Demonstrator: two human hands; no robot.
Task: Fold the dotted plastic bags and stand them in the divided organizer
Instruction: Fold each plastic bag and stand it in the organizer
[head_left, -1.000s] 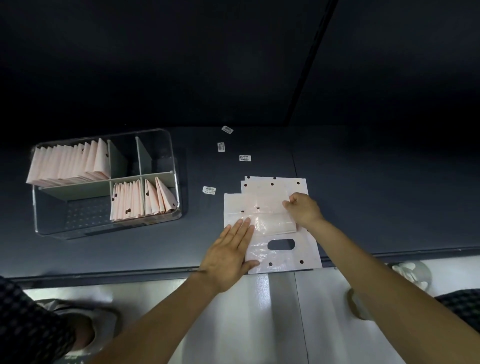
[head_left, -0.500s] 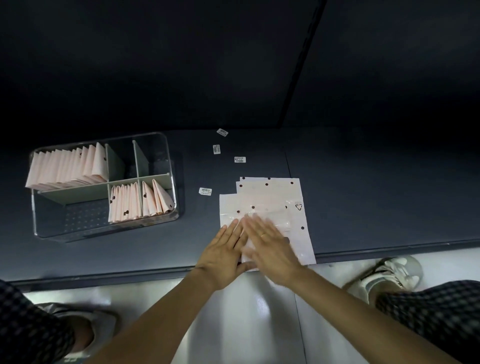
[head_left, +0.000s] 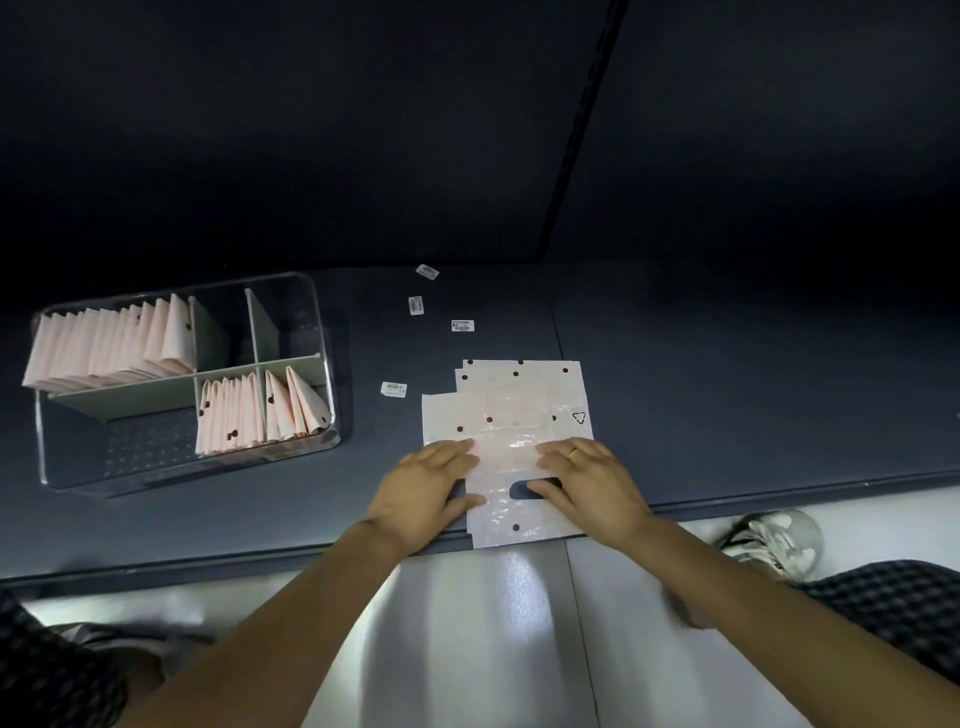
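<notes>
The top dotted bag (head_left: 511, 470) lay flat on a small pile of bags (head_left: 519, 387) near the front edge of the dark bench (head_left: 727, 389). Both hands pressed down on it with fingers mostly straight, gripping nothing: the left hand (head_left: 423, 491) on its left side, the right hand (head_left: 589, 480) by the handle hole (head_left: 522, 490).

To fold it well, I think the hands should line up the sides first, then rub the crease flat so the slippery plastic did not spring back.

The bag's near edge hung a little over the bench front, so it could slide off. The clear organizer (head_left: 62, 467) sat well to the left, with folded bags standing in three parts. Its near left part looked bare. Small stickers (head_left: 393, 389) lay between.
</notes>
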